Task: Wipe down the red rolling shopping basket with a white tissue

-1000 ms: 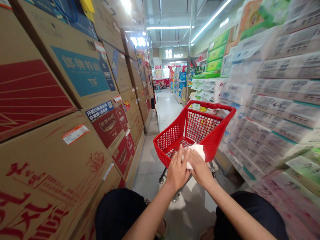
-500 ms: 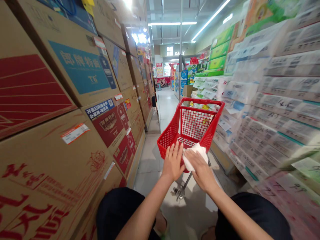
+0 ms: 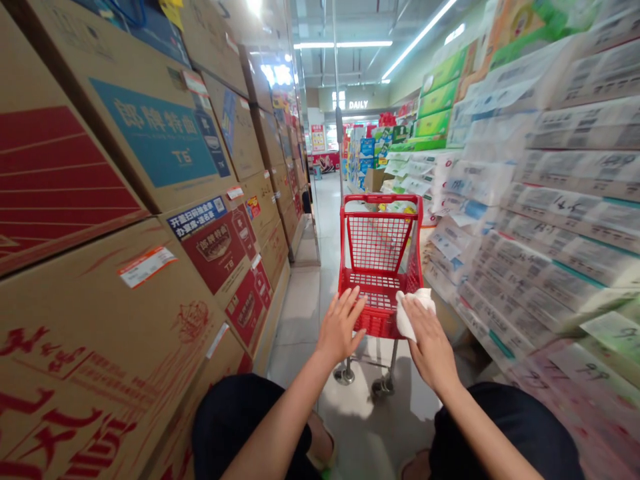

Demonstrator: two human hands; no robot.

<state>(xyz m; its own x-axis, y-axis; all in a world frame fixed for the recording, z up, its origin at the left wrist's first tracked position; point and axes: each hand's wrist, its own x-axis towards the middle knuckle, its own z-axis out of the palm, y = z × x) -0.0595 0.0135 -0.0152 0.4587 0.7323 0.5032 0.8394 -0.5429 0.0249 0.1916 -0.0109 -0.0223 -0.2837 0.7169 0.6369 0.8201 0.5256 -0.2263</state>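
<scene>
Red plastic was shown in the body of the shopping cart (image 3: 376, 321), which was stood straight ahead on the pale floor (image 3: 295, 313), with stacked cartons (image 3: 215, 257) ranged to its left and wrapped paper packs (image 3: 545, 220) piled to its right. A folded white cloth (image 3: 404, 319) was placed at the near right corner of the basket, under the fingers of the right hand (image 3: 424, 333). Those fingers were laid nearly straight and close together over the cloth; whether the grip was clamped on it from beneath could not be told, as the thumb side was hidden. By the left hand (image 3: 343, 328) nothing was held: its grip was spread, fingers apart, at the near left corner, though firm contact with the rim could not be confirmed

For the wiping that seemed to be in hand, flat and even pressure was judged best, with the cloth kept folded beneath the fingertips so that bare skin was not dragged over the plastic. Because the cart was borne on casters (image 3: 383, 385), rolling or swivelling was thought likely under a one-sided push, so a steadying hold by the left hand was considered worthwhile. Around the grid openings, lighter strokes were advised, lest the cloth be snagged
</scene>
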